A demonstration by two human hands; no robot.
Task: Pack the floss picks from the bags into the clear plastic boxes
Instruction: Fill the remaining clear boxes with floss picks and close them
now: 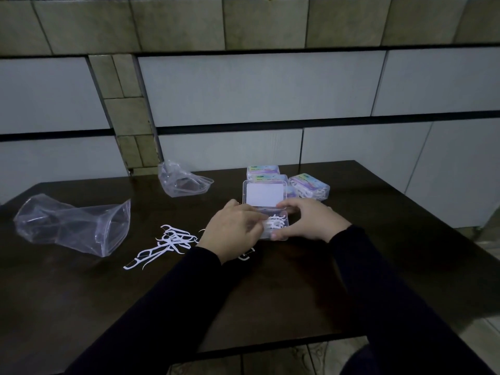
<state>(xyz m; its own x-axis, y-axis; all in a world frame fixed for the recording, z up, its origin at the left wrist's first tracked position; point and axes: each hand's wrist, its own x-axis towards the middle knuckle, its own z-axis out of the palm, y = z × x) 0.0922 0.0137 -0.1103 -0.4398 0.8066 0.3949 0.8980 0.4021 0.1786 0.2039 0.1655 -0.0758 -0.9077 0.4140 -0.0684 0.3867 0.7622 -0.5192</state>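
A tiled wall [257, 87] stands behind my dark tabletop [378, 253]. Two empty bags [73, 226] lie left, filled boxes [309, 185] at the back. My right hand [311, 219] grips the open box [273, 223]; my left hand [232, 231] pinches picks [276, 221] into it. Loose picks [167, 242] lie just left.

Both arms are covered in long, plain black sleeves [167, 301] that run down to the wrists, fitting closely with no visible cuffs, buttons, print or markings. The left hand [232, 231] and right hand [311, 220] are bare, without gloves. In the dim light the fabric looks matte and smooth.
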